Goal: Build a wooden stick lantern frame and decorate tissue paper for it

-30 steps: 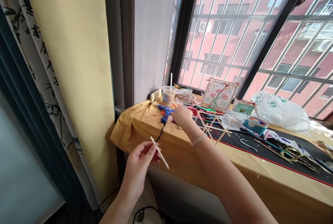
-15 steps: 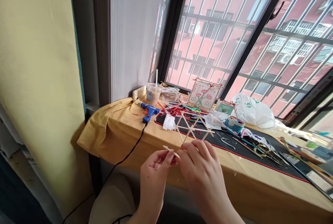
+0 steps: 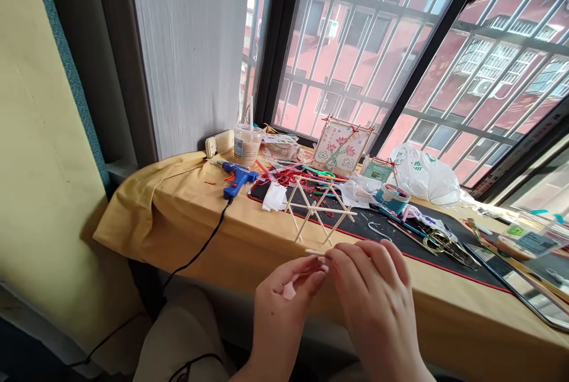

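1. Just below the stick frame (image 3: 317, 210): left hand (image 3: 284, 305) half closed, pinching a thin white stick (image 3: 315, 252) by one end.
2. Right beside that, right hand (image 3: 373, 293) curled, fingers up against the left hand. Cannot tell if it grips the stick.
3. Pale scrap (image 3: 288, 291) at the left palm, too small to identify.
4. Left of the frame: blue glue gun (image 3: 235, 179) on yellow cloth (image 3: 186, 234), black cord (image 3: 208, 246) trailing down; white tissue (image 3: 274, 197) closer in.
5. Right of the frame: scissors (image 3: 438, 243) on black mat (image 3: 400, 246), plastic bag (image 3: 424, 175) behind.
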A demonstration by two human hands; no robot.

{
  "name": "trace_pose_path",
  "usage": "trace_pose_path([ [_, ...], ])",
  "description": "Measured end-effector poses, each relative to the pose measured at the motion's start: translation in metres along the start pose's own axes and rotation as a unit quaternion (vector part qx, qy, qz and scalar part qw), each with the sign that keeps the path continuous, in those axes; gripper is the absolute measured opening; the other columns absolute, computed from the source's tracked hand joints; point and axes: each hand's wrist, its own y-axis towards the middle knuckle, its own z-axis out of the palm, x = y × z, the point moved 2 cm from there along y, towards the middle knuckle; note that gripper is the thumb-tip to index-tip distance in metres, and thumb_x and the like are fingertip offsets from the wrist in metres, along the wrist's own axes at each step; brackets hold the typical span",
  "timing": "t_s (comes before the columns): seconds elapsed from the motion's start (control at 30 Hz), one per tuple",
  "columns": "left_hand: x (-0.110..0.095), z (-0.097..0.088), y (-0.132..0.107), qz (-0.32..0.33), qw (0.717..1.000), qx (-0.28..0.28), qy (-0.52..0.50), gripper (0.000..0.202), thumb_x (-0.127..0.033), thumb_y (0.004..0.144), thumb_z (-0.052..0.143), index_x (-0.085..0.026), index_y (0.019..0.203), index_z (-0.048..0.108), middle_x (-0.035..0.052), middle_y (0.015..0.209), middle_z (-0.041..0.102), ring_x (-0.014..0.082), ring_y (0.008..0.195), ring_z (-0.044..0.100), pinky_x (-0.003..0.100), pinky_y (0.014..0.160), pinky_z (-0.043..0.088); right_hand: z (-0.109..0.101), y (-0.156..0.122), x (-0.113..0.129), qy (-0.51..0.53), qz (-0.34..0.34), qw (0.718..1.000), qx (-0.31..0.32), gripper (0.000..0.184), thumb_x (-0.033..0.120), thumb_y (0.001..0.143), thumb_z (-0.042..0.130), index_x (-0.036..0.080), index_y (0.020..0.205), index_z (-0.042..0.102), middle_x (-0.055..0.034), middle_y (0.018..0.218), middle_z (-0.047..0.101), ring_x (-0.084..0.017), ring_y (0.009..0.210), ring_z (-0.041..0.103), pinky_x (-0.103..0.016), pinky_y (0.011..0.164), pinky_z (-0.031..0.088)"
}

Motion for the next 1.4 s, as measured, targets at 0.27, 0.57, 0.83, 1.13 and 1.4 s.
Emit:
trace_pose_path([
  [0.27, 0.004, -0.019, 0.042, 0.363, 0.817, -0.080, 0.441, 0.040, -0.029, 0.074, 0.066, -0.017, 0.110, 0.050, 0.0099, 0.105, 0.060, 0.0245, 0.101, 0.053, 0.043, 0.091, 0.043, 0.020, 0.009, -0.030, 0.075, -0.023, 0.995, 0.068, 0.020, 0.018, 0.092, 0.042, 0.018, 0.079, 0.057, -0.0030, 0.078, 0.063, -0.018, 0.077, 0.047, -0.031, 0.075, 0.035],
  [0.57, -0.001, -0.026, 0.063, 0.350, 0.791, 0.073, 0.497, 0.032, -0.027, 0.079, 0.058, -0.017, 0.109, 0.052, 0.0115, 0.115, 0.058, 0.0243, 0.110, 0.052, 0.043, 0.095, 0.043, 0.038, 0.011, -0.030, 0.055, -0.045, 0.992, 0.101, 0.022, 0.011, 0.089, 0.042, 0.018, 0.075, 0.057, -0.0020, 0.072, 0.060, -0.017, 0.073, 0.046, -0.032, 0.074, 0.032],
  [0.83, -0.004, -0.032, 0.067, 0.361, 0.778, 0.119, 0.500, 0.025, -0.025, 0.078, 0.058, -0.014, 0.100, 0.056, 0.0145, 0.113, 0.061, 0.0245, 0.108, 0.054, 0.039, 0.094, 0.045, 0.045, 0.013, -0.024, 0.053, -0.049, 0.988, 0.137, 0.020, 0.011, 0.088, 0.043, 0.016, 0.074, 0.057, -0.0038, 0.074, 0.059, -0.018, 0.074, 0.044, -0.031, 0.068, 0.031],
  [1.13, -0.009, -0.038, 0.068, 0.326, 0.806, 0.140, 0.475, 0.024, -0.025, 0.079, 0.054, -0.016, 0.101, 0.056, 0.0111, 0.107, 0.064, 0.0230, 0.104, 0.057, 0.035, 0.092, 0.046, 0.049, 0.012, -0.020, 0.029, -0.074, 0.986, 0.145, 0.017, 0.010, 0.087, 0.044, 0.017, 0.077, 0.056, -0.0035, 0.075, 0.058, -0.018, 0.076, 0.045, -0.032, 0.072, 0.031],
  [1.4, -0.008, -0.041, 0.069, 0.291, 0.818, 0.148, 0.473, 0.031, -0.036, 0.081, 0.054, -0.016, 0.103, 0.057, 0.0116, 0.110, 0.063, 0.0237, 0.105, 0.057, 0.035, 0.092, 0.045, 0.049, 0.014, -0.018, 0.003, -0.078, 0.986, 0.147, 0.020, 0.009, 0.087, 0.041, 0.017, 0.078, 0.057, -0.0040, 0.076, 0.059, -0.018, 0.076, 0.044, -0.032, 0.074, 0.030],
])
